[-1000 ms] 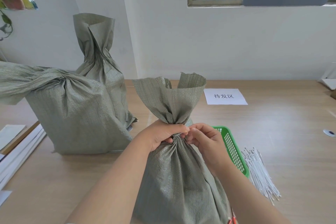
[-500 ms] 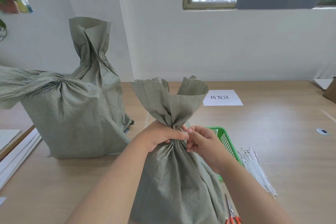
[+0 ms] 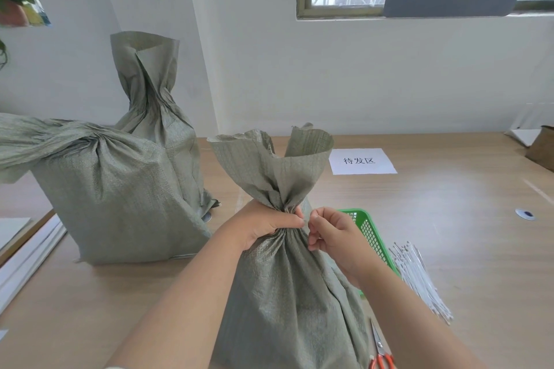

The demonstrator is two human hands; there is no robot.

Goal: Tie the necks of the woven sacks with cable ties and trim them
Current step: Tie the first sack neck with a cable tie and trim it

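At the gathered neck of the nearest sack (image 3: 287,293), which stands upright just left of the green basket (image 3: 370,234), the left hand (image 3: 266,223) is wrapped tight around the bunched fabric while the right hand (image 3: 332,234) pinches closed right beside it, on something too small to make out. The neck's long axis runs straight up, so any tie has to circle it level at the left fist. The loose cable ties (image 3: 419,278) lie right of the basket and the scissors (image 3: 380,352) nearer the person, both closer to the right hand.
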